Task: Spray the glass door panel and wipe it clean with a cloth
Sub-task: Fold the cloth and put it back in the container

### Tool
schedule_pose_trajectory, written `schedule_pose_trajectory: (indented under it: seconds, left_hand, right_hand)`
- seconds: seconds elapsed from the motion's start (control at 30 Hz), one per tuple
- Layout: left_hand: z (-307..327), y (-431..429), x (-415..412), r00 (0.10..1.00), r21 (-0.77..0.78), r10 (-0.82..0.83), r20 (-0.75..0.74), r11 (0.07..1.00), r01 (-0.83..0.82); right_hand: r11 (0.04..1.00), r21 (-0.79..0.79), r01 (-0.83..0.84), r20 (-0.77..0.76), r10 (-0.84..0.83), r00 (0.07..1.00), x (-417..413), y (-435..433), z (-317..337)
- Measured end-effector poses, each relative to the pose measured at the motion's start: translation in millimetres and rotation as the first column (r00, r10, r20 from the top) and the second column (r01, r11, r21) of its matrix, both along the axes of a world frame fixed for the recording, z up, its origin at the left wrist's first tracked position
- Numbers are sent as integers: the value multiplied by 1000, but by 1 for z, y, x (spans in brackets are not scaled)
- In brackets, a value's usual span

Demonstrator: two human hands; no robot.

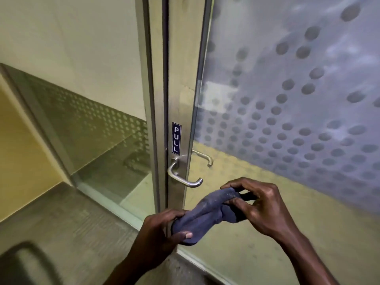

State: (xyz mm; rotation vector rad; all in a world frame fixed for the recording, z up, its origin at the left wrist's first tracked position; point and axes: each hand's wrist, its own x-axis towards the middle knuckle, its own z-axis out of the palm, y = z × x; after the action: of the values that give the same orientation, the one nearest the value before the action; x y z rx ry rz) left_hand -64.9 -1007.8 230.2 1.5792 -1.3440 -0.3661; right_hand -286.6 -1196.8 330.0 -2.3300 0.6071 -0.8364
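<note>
The glass door panel [287, 103] fills the right half of the view, with a frosted band of round dots across it and clear glass below. A bunched blue cloth [207, 214] hangs in front of the lower door, held between both hands. My left hand [162, 229] grips its lower end, thumb on top. My right hand [257, 204] pinches its upper end with curled fingers. No spray bottle is in view.
The door's metal frame [176, 79] carries a blue PULL sticker [176, 138] and a silver lever handle [183, 175] just above the cloth. A fixed glass side panel [92, 124] stands to the left. A dark blurred object [26, 264] sits at the bottom left on the floor.
</note>
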Motion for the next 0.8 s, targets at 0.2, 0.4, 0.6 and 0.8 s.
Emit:
schedule_pose_trajectory:
  seconds: [0.2,0.4,0.6,0.8]
  left_hand:
    - [-14,46,-17,959,15,239,-151,971,-240]
    - [-14,84,-45,808,40,470,-356,871,-489]
    - [-26,131,-75,646,113,705,-293,697,-708]
    - [-31,181,-93,362,275,702,-613,620,-735]
  right_hand:
    - [988,88,-124,1,124,992,15,8,-4]
    - [958,259,-122,46,114,992,24,28,-29]
    - [917,367,-154,62,142,988,36,64,-58]
    - [832,531,-163,11,185,983,41,107,-90]
